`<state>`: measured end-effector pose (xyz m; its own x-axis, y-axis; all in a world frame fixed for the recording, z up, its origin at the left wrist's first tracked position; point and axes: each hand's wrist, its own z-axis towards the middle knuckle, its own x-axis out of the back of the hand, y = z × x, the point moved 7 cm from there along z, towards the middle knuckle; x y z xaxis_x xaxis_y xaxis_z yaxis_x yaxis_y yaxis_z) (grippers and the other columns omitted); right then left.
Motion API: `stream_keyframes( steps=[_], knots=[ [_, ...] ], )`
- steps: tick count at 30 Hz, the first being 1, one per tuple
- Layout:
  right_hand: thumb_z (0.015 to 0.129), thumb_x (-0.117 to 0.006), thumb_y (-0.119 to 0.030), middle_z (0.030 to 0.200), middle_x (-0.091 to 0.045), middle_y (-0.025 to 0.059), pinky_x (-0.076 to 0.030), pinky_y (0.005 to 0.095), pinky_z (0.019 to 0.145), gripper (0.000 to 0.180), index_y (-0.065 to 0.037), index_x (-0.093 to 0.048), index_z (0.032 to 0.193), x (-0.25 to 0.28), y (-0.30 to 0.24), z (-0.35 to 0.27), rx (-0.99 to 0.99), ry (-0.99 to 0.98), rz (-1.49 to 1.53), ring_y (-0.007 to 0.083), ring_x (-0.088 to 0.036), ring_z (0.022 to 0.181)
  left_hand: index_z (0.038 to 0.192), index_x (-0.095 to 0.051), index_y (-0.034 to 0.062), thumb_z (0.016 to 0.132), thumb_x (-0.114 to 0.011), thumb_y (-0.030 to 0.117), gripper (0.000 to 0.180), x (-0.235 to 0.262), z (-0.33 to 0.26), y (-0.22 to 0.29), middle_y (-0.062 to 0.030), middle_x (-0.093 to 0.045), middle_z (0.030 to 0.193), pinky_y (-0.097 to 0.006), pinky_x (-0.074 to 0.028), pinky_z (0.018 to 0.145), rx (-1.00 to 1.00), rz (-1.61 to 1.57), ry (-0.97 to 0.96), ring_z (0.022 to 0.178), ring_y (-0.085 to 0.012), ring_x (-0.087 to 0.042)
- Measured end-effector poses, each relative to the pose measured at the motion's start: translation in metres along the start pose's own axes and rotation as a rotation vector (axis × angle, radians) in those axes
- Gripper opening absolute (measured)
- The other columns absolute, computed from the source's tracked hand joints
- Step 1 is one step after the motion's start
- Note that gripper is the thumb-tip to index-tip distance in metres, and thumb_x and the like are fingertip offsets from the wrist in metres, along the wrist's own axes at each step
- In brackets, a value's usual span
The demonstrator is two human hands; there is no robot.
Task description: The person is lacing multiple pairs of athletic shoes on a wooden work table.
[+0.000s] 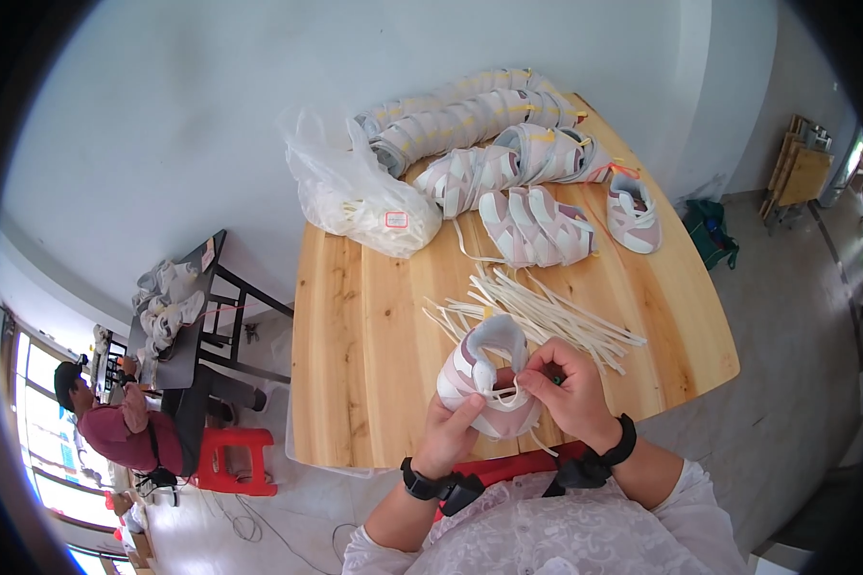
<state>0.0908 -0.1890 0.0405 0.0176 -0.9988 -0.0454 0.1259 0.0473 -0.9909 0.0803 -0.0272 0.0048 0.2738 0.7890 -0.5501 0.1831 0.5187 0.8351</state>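
Over the table's near edge I hold a white and pale pink shoe upper [458, 376] with a grey lining, its opening facing up. My left hand [448, 433] is closed round its lower left side, thumb on the front. At its right side my right hand [575, 391] pinches a white shoelace [508, 391] by the eyelets; the fingertips partly hide it. Something small and green shows by those fingers, too small to name. Just beyond the shoe upper lies a loose bundle of white laces [537, 309].
On the wooden table [355, 359], a clear plastic bag [355, 187] of laces stands far left. Behind are rolls of nested shoe uppers [470, 125], a smaller stack [537, 227] and a single shoe upper [633, 216]. Another person [129, 431] sits at a dark table to the left.
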Motion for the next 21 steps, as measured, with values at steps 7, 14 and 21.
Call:
stream_keyframes(
  steps=[7, 14, 21],
  knots=[
    [0.076, -0.079, -0.013, 0.101, -0.059, 0.0064, -0.043, 0.0231, 0.064, 0.047, 0.0, -0.051, 0.111, -0.002, 0.02, 0.004, -0.151, -0.085, 0.113, 0.0077, -0.051, 0.077, 0.129, -0.046, -0.0009, 0.091, -0.06, 0.017, 0.044, 0.008, -0.002, -0.005, -0.0159, -0.059, 0.122, -0.039, -0.047, 0.094, 0.014, -0.076, -0.031, 0.109, -0.0247, -0.06],
    [0.077, -0.077, -0.01, 0.101, -0.061, 0.006, -0.048, 0.0245, 0.081, 0.05, 0.002, -0.048, 0.117, -0.009, 0.024, 0.001, -0.259, -0.05, 0.355, 0.0093, -0.058, 0.091, 0.129, -0.045, -0.0005, 0.091, -0.061, 0.019, 0.046, 0.003, 0.01, -0.006, -0.0116, -0.06, 0.119, -0.035, -0.049, 0.091, 0.083, 0.095, 0.171, 0.106, -0.0205, -0.06],
    [0.077, -0.076, -0.009, 0.103, -0.061, 0.0071, -0.049, 0.0283, 0.082, 0.047, 0.002, -0.051, 0.114, -0.006, 0.012, 0.0, -0.164, -0.101, 0.157, 0.0112, -0.058, 0.093, 0.129, -0.048, 0.0017, 0.082, -0.071, 0.011, 0.053, -0.019, 0.018, 0.013, -0.0043, -0.059, 0.121, -0.032, -0.045, 0.094, 0.129, -0.023, -0.117, 0.11, -0.0143, -0.055]
  ],
)
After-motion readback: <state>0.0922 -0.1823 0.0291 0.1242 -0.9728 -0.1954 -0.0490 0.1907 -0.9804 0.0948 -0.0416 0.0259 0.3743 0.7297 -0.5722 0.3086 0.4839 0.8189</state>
